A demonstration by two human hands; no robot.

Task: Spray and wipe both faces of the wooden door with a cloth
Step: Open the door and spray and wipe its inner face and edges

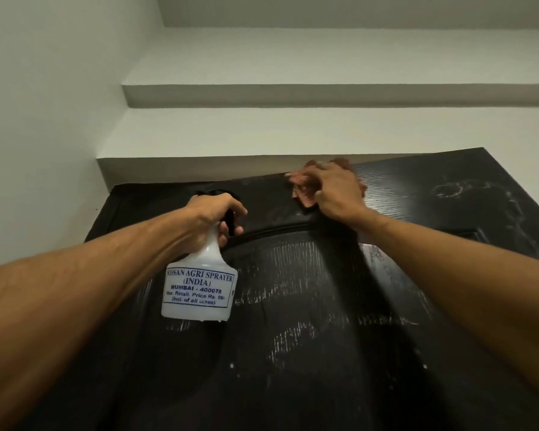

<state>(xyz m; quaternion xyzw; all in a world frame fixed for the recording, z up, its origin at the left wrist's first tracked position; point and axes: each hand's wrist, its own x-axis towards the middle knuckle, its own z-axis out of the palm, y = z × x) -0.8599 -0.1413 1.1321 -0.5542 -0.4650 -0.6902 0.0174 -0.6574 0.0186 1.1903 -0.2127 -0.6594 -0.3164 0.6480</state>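
The left grip (213,213) is clamped round the neck of a white spray bottle (199,287), held up before the dark wooden door (293,353). Further right, the right grip (336,191) curls on a reddish cloth (304,195), pressing it against the door's far top edge, under a white ledge (262,166).
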